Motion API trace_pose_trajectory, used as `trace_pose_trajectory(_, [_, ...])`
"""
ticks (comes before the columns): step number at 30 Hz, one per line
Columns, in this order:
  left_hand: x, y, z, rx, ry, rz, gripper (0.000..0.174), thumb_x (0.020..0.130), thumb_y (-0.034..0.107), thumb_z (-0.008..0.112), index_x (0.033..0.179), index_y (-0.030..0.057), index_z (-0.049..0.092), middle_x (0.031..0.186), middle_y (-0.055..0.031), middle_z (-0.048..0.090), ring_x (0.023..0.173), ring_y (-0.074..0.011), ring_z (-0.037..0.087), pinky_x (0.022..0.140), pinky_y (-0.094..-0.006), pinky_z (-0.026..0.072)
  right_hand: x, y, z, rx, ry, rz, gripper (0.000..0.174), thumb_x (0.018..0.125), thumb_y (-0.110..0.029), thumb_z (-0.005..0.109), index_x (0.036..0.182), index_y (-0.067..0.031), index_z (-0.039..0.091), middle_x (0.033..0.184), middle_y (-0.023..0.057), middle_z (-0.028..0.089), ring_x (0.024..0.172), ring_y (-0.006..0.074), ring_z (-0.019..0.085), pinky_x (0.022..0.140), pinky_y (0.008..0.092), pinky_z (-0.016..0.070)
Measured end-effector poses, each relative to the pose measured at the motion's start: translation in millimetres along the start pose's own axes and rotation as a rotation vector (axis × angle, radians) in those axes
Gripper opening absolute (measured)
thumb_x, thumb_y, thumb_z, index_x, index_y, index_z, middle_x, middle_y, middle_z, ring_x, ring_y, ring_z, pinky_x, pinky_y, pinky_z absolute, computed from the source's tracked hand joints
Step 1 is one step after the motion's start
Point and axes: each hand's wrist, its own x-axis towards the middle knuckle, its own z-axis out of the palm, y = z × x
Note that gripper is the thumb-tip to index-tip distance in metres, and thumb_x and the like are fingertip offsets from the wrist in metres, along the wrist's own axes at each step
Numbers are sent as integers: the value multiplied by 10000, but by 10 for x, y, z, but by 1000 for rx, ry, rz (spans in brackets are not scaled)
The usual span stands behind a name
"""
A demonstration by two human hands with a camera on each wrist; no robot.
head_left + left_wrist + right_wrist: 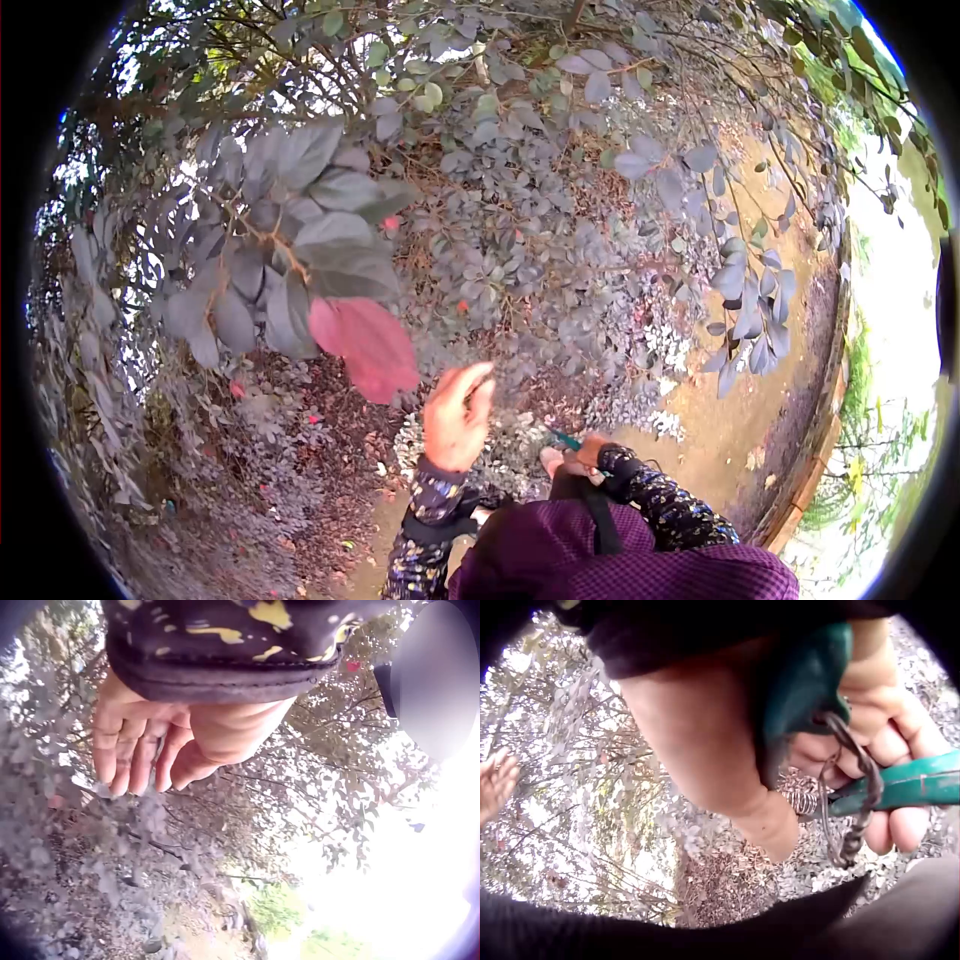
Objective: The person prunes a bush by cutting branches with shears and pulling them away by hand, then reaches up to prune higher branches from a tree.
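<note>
My left hand [455, 425] is raised among the shrubs with nothing in it. Its fingers [135, 754] bend gently, and in the left wrist view they overlap purplish leaves. In the head view a reddish leaf [368, 345] on a near branch shows just up and left of this hand. Held low at my right side, my right hand [712, 742] grips pruning shears [911, 784] with green handles. A coiled spring [801, 801] and a twisted dark loop [853, 799] show between the handles. In the head view the shears' green part pokes out left of the fist.
Branches with dark purple leaves [340, 235] hang close in front at the left, and another leafy branch [750, 300] droops at the right. Low shrubs [500, 240] fill the middle. A dirt path [715, 400] runs along the right, bordered by a curb [815, 465].
</note>
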Motion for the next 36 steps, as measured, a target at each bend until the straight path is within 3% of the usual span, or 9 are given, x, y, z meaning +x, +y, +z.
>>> trace_pose_trajectory(2, [360, 193, 210, -119, -57, 52, 247, 781, 45, 583, 1026, 70, 573, 882, -81, 573, 753, -142, 571, 675, -241, 454, -16, 268, 264, 252, 108, -27, 528, 681, -498, 529, 951, -51, 607, 842, 190, 625, 835, 318, 610, 719, 397, 479])
trace_pose_trajectory(3, [552, 245, 325, -130, -42, 120, 278, 780, 40, 582, 1054, 75, 556, 924, -79, 560, 772, -148, 569, 678, -240, 454, -108, 303, 308, 184, 120, -6, 508, 790, -458, 478, 622, -1, 623, 596, 81, 630, 566, 174, 633, 568, 297, 514])
trace_pose_trajectory(7, [1441, -37, 979, 305, -19, 472, 414, 677, -47, 479, 1084, 26, 502, 1108, -137, 506, 1008, -328, 472, 874, -386, 386, -212, 661, 690, 548, 20, 233, 491, 726, -475, 608, 663, 12, 620, 545, 78, 591, 472, 155, 580, 489, 283, 481])
trace_pose_trajectory(16, [1735, -346, 1407, 859, -300, 420, 175, 670, 71, 553, 842, 69, 588, 958, -90, 552, 1015, -295, 449, 803, -394, 387, -669, 604, 831, 746, 112, 212, 475, 713, -471, 622, 721, 4, 644, 623, 67, 619, 549, 158, 592, 527, 298, 482])
trace_pose_trajectory(22, [1470, -524, 917, 900, -158, 518, 116, 701, 89, 505, 797, 73, 568, 820, -70, 530, 901, -244, 472, 738, -371, 386, -555, 543, 708, 679, 227, 118, 502, 701, -487, 589, 757, 11, 630, 647, 142, 624, 681, 247, 633, 650, 349, 486])
trace_pose_trajectory(23, [1412, -545, 761, 849, -157, 526, 111, 689, 71, 515, 790, 71, 561, 815, -70, 527, 889, -244, 473, 730, -366, 387, -768, 334, 480, 589, 350, 32, 383, 762, -331, 618, 731, 50, 594, 566, 79, 589, 479, 164, 573, 482, 267, 453])
trace_pose_trajectory(27, [1121, -578, 270, 762, -123, 490, 98, 664, 40, 557, 753, 73, 533, 768, -61, 493, 869, -239, 480, 738, -375, 396, -965, 52, 21, 453, 530, -254, 375, 763, -317, 626, 779, 55, 589, 584, 78, 593, 507, 149, 572, 501, 270, 453])
trace_pose_trajectory(30, [854, -593, -94, 711, -123, 442, 68, 691, 78, 559, 755, 76, 533, 762, -61, 476, 869, -236, 483, 739, -366, 398, -1750, -564, -795, 644, 108, -395, 344, 802, -352, 577, 924, -30, 588, 647, 60, 604, 624, 126, 586, 588, 265, 461])
trace_pose_trajectory(36, [402, -951, -777, 785, -39, 386, 178, 603, 14, 528, 774, 63, 544, 826, -79, 494, 918, -252, 482, 752, -358, 407, -1859, -1012, -1400, 897, 132, -822, 222, 824, -170, 576, 945, 16, 556, 714, 37, 585, 665, 113, 559, 620, 253, 445])
